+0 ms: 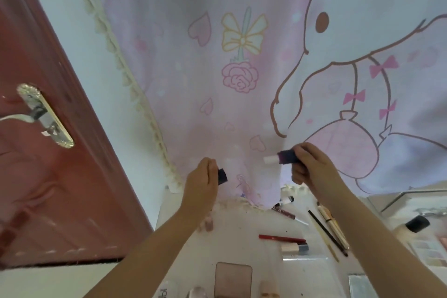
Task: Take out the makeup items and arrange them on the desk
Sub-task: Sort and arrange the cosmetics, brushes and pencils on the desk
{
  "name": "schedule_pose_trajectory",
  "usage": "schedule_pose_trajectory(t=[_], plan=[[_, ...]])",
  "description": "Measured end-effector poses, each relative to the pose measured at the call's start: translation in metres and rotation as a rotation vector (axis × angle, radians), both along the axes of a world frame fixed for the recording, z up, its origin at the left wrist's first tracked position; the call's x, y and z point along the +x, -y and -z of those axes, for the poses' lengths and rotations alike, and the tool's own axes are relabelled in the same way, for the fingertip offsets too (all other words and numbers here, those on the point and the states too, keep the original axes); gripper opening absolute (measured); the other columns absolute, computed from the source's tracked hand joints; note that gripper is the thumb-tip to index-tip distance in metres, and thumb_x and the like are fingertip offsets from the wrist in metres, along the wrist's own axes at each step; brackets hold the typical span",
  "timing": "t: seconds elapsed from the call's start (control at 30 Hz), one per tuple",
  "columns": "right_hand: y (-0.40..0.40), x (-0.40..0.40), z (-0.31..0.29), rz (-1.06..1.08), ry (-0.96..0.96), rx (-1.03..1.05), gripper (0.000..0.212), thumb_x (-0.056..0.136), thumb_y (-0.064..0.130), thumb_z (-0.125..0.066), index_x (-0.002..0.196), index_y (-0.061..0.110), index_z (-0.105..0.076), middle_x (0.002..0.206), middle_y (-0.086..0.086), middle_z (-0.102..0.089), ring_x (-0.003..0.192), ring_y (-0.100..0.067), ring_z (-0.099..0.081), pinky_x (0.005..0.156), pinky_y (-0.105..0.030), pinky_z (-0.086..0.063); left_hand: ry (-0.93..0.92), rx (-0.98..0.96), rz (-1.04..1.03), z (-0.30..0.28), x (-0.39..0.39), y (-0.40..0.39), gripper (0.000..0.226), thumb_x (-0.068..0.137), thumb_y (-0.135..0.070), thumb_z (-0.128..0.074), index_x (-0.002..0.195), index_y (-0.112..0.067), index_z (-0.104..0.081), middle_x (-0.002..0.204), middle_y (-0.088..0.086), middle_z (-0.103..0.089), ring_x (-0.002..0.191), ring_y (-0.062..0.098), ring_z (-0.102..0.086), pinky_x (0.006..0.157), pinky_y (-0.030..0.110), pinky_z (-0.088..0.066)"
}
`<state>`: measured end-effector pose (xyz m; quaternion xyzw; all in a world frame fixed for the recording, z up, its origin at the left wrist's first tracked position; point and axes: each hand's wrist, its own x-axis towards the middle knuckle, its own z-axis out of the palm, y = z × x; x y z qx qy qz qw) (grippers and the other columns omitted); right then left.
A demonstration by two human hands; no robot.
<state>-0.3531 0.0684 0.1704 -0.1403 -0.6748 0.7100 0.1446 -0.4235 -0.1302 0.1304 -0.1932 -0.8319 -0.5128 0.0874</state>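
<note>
Above the desk, our left hand pinches a cap, our right hand grips the stick, well apart

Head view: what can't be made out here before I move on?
- Purple tube: its far end is hidden in the right hand.
- Dark cap: partly covered by the left hand.
- Jars at the bottom edge: cut off, lettering unreadable.
- Palette: blurred at the right edge.
</note>
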Motion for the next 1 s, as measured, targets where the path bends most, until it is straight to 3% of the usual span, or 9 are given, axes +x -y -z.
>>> schedule_pose_trajectory(t=[0.37,0.5,0.63,0.77,0.87,0.93,1.0], plan=[[0.053,-0.002,0.032,-0.208,0.089,0.069,0.017,0.096,0.014,-0.039,0.083,0.014,-0.051,0.041,0.009,-0.044,0.04,-0.008,-0.039,0.047,-0.021,-0.037,0.016,-0.061,0.208,0.003,0.015,-0.016,0.033,0.097,-0.015,-0.032,0.066,-0.027,-0.033,0.061,-0.007,-0.037,0.054,0.007,-0.036,0.054,0.016,-0.032],[0.062,-0.007,0.057,-0.235,0.252,-0.024,0.031,0.098,0.025,-0.031,0.087,0.008,-0.054,0.04,0.007,-0.048,0.039,-0.012,-0.042,0.052,-0.026,-0.035,0.096,-0.267,0.398,0.013,0.012,0.0,0.005,0.085,-0.021,-0.058,0.082,-0.018,-0.055,0.069,-0.014,-0.047,0.062,0.0,-0.044,0.063,0.007,-0.037],[0.071,-0.011,0.086,-0.347,0.47,-0.143,0.04,0.099,0.033,-0.027,0.086,0.009,-0.056,0.046,-0.001,-0.053,0.036,-0.013,-0.046,0.043,-0.022,-0.039,0.165,-0.368,0.377,0.035,0.009,0.019,0.013,0.079,-0.015,-0.065,0.084,-0.003,-0.066,0.067,0.003,-0.056,0.057,0.008,-0.044,0.058,0.013,-0.036],[0.067,-0.019,0.119,-0.329,0.615,0.105,0.024,0.097,0.025,-0.033,0.095,0.011,-0.053,0.063,-0.001,-0.055,0.051,-0.012,-0.051,0.049,-0.019,-0.042,0.208,-0.646,0.335,0.063,0.003,0.04,0.018,0.082,-0.023,-0.063,0.089,-0.007,-0.064,0.068,-0.004,-0.047,0.062,0.01,-0.045,0.053,0.015,-0.031],[0.057,-0.018,0.151,-0.409,0.7,0.506,0.024,0.096,0.02,-0.034,0.095,0.005,-0.053,0.082,-0.006,-0.056,0.074,-0.018,-0.053,0.068,-0.026,-0.041,0.254,-0.973,0.319,0.085,0.001,0.054,0.022,0.085,-0.026,-0.057,0.091,-0.005,-0.062,0.067,-0.002,-0.045,0.069,0.014,-0.047,0.05,0.018,-0.029],[0.052,-0.016,0.172,-0.501,0.723,0.828,0.029,0.096,0.018,-0.032,0.106,0.002,-0.053,0.108,-0.014,-0.054,0.104,-0.027,-0.053,0.083,-0.03,-0.038,0.303,-1.103,0.294,0.098,0.0,0.059,0.02,0.086,-0.023,-0.053,0.091,-0.005,-0.06,0.068,-0.001,-0.044,0.073,0.016,-0.048,0.056,0.022,-0.034],[0.049,-0.011,0.19,-0.611,0.705,0.995,0.036,0.097,0.017,-0.032,0.129,0.005,-0.043,0.142,-0.013,-0.034,0.13,-0.028,-0.036,0.103,-0.03,-0.029,0.349,-1.143,0.259,0.107,-0.004,0.06,0.016,0.085,-0.018,-0.051,0.088,-0.005,-0.059,0.071,0.001,-0.047,0.08,0.022,-0.055,0.064,0.027,-0.039]])
